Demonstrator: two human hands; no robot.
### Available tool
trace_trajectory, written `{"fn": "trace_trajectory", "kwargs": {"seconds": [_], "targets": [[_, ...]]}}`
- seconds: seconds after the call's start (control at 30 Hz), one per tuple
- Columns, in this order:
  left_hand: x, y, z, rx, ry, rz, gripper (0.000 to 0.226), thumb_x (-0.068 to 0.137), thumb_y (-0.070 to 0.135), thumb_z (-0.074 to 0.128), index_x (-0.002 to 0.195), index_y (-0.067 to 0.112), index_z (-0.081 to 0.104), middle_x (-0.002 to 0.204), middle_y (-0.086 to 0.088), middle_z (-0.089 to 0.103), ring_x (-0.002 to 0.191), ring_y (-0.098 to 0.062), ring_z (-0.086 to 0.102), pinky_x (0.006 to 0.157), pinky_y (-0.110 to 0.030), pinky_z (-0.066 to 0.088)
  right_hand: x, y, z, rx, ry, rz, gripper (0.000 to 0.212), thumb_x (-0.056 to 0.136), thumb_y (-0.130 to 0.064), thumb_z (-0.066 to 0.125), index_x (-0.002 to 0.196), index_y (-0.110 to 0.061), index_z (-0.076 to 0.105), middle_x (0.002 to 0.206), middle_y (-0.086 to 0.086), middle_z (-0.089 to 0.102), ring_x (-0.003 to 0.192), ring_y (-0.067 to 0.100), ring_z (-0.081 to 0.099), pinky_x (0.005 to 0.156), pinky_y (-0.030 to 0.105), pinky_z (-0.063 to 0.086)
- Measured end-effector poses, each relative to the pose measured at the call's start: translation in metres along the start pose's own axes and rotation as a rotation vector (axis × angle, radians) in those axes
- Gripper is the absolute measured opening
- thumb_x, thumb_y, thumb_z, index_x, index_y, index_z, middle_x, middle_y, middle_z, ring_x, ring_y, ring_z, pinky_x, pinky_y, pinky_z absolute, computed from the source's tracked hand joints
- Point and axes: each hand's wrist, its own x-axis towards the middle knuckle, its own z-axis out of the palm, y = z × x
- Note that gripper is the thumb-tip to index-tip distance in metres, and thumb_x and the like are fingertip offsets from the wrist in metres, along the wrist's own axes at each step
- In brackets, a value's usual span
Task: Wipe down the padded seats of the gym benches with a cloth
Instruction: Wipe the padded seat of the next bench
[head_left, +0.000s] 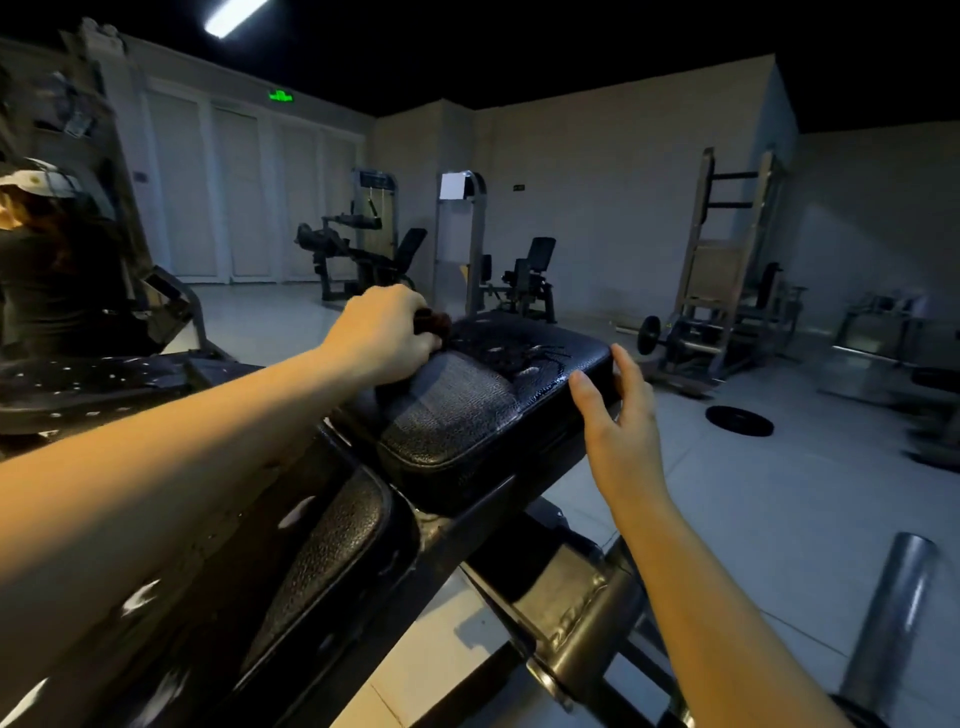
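**Cloth at the far left of the seat, right hand open at its edge**

The left hand (382, 332) is on the black, grained-vinyl padded seat (467, 410), knuckles up and fingers curled tight round a small dark bunched cloth (435, 322). The cloth peeks out past the fingers and sits on the pad's far left part, close to the cracked, worn patch at the far end.

The seat is a rounded rectangle. Its long axis runs away from the person and leans a little to the right, with the near end just beyond a second black textured pad (332, 551) on the same bench. That second pad carries the line back toward the lower left. A dark welded steel frame (582, 597) shows beneath the two.

The right hand (621, 421) is at the seat's right side, fingers straight and spread, holding nothing. Thumb and fingertips lie right against the pad's edge, but whether they touch it cannot be told.

A black round weight plate (740, 421) lies flat on the pale floor to the right. At far left is another person in dark clothes (52, 270).
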Motion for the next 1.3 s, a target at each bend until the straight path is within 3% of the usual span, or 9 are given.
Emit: {"fn": "trace_trajectory", "kwargs": {"seconds": [0.17, 0.37, 0.47, 0.57, 0.77, 0.97, 1.1, 1.17, 1.3], "targets": [[-0.039, 0.043, 0.004, -0.101, -0.052, 0.369, 0.019, 0.09, 0.034, 0.074, 0.103, 0.02, 0.072, 0.097, 0.004, 0.065, 0.087, -0.018, 0.06, 0.074, -0.036, 0.049, 0.001, -0.001, -0.001, 0.001, -0.003, 0.004, 0.063, 0.099, -0.046, 0.059, 0.156, -0.033, 0.034, 0.151, -0.006, 0.039, 0.135, 0.006, 0.038, 0.107, 0.026, 0.032], [0.006, -0.006, 0.001, 0.008, 0.0, -0.042, 0.022, 0.09, 0.033, 0.073, 0.1, 0.013, 0.073, 0.096, -0.009, 0.071, 0.092, -0.033, 0.066, 0.073, -0.035, 0.047, 0.0, -0.001, 0.0, 0.01, 0.0, 0.006, 0.064, 0.098, -0.048, 0.059, 0.156, -0.034, 0.034, 0.151, -0.01, 0.038, 0.138, 0.006, 0.036, 0.109, 0.028, 0.032], [-0.011, 0.03, 0.004, -0.124, -0.057, 0.142, 0.013, 0.089, 0.033, 0.075, 0.091, 0.021, 0.071, 0.086, 0.004, 0.069, 0.082, -0.019, 0.064, 0.064, -0.032, 0.046, -0.001, -0.002, 0.002, 0.009, 0.008, 0.016, 0.064, 0.098, -0.048, 0.059, 0.155, -0.034, 0.034, 0.149, -0.008, 0.039, 0.137, 0.008, 0.038, 0.112, 0.033, 0.036], [-0.031, 0.051, 0.004, -0.146, -0.115, 0.361, 0.013, 0.091, 0.033, 0.074, 0.098, 0.023, 0.071, 0.092, 0.009, 0.065, 0.083, -0.01, 0.06, 0.069, -0.03, 0.049, -0.001, -0.002, -0.001, -0.001, -0.009, 0.014, 0.064, 0.098, -0.048, 0.059, 0.155, -0.035, 0.034, 0.15, -0.006, 0.04, 0.137, 0.009, 0.039, 0.11, 0.031, 0.036], [0.006, -0.014, -0.005, 0.049, -0.023, -0.054, 0.026, 0.091, 0.033, 0.072, 0.106, 0.012, 0.073, 0.101, -0.011, 0.072, 0.096, -0.034, 0.066, 0.08, -0.04, 0.053, -0.002, -0.004, -0.001, 0.019, -0.02, 0.018, 0.064, 0.099, -0.045, 0.059, 0.156, -0.033, 0.033, 0.142, -0.013, 0.038, 0.131, 0.004, 0.038, 0.106, 0.026, 0.033], [-0.038, 0.026, -0.007, -0.122, -0.141, 0.302, 0.017, 0.091, 0.033, 0.075, 0.1, 0.019, 0.073, 0.093, 0.006, 0.068, 0.085, -0.014, 0.062, 0.071, -0.033, 0.048, 0.002, 0.005, 0.0, 0.028, -0.027, 0.027, 0.066, 0.096, -0.052, 0.061, 0.154, -0.039, 0.033, 0.147, -0.004, 0.043, 0.136, 0.013, 0.043, 0.113, 0.04, 0.039], [-0.009, -0.017, -0.009, 0.021, -0.036, -0.002, 0.023, 0.091, 0.034, 0.071, 0.108, 0.017, 0.073, 0.1, -0.004, 0.072, 0.095, -0.028, 0.066, 0.076, -0.037, 0.051, 0.002, 0.003, 0.0, 0.037, -0.025, 0.022, 0.065, 0.098, -0.049, 0.061, 0.155, -0.037, 0.033, 0.15, -0.007, 0.04, 0.139, 0.01, 0.038, 0.117, 0.04, 0.035], [-0.003, -0.018, -0.007, 0.021, -0.008, -0.056, 0.025, 0.09, 0.035, 0.07, 0.106, 0.016, 0.073, 0.102, -0.008, 0.073, 0.097, -0.032, 0.066, 0.08, -0.04, 0.054, 0.0, 0.001, 0.001, 0.045, -0.021, 0.021, 0.065, 0.098, -0.046, 0.061, 0.156, -0.037, 0.032, 0.147, -0.008, 0.041, 0.136, 0.009, 0.039, 0.117, 0.04, 0.035], [-0.038, 0.034, -0.005, -0.124, -0.118, 0.271, 0.012, 0.091, 0.035, 0.073, 0.095, 0.025, 0.069, 0.089, 0.011, 0.065, 0.084, -0.014, 0.061, 0.069, -0.029, 0.048, 0.0, 0.001, 0.0, 0.04, -0.024, 0.027, 0.064, 0.099, -0.046, 0.06, 0.156, -0.037, 0.032, 0.149, -0.006, 0.04, 0.137, 0.01, 0.039, 0.115, 0.037, 0.036]]}}
